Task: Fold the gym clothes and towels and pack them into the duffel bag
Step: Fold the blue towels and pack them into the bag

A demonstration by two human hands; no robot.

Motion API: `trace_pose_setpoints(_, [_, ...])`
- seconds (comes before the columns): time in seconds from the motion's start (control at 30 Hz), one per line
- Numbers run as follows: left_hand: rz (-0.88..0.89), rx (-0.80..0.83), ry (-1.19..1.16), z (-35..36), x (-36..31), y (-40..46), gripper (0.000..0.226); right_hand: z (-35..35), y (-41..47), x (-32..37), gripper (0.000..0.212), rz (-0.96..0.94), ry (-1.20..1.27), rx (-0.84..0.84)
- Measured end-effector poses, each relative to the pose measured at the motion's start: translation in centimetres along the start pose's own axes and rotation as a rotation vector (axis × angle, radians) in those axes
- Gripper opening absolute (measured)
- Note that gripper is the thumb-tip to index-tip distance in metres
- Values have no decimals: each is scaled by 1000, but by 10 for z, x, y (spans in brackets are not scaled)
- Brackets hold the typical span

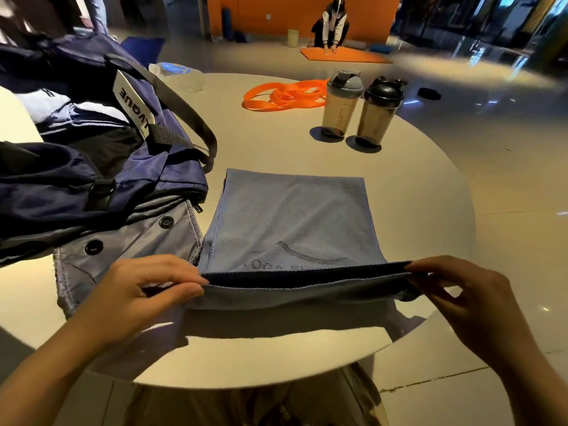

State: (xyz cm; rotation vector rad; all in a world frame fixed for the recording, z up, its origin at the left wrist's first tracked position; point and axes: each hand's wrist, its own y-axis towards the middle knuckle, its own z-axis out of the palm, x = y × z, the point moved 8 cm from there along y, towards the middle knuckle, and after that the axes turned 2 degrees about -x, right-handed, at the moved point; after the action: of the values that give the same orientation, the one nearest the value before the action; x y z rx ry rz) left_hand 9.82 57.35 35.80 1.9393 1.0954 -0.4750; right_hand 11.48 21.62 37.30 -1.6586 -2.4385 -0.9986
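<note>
We pinch the blue towel (292,219) by its near corners, left hand (147,290) and right hand (461,296) grasping either end. Its lifted edge runs across the lower frame; the rest lies flat toward frame centre, so we judge the fold goes that way.

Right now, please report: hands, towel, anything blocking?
Left hand and right hand pinch the blue towel's near corners, edge lifted. Duffel bag open beside it. Shaker bottles stand beyond, apart.

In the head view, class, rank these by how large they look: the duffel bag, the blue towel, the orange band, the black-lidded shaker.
1. duffel bag
2. towel
3. and 4. orange band and shaker: alike, both farther away, so unranked.
</note>
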Motion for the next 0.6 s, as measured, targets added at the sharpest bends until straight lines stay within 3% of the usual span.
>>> trace_pose_setpoints(0.3, [90,26,113,-18,2,36,37,-4,39,-1,25,12,37,33])
trace_pose_setpoints(0.4, [65,50,138,-24,5,45,33,-8,52,2,19,-5,35,64])
trace_pose_setpoints(0.5, [23,73,162,-28,5,55,14,-14,63,0,18,22,62,51])
trace_pose_setpoints(0.6, [-78,20,90,-37,8,66,24,-15,78,-6,25,106,90,83])
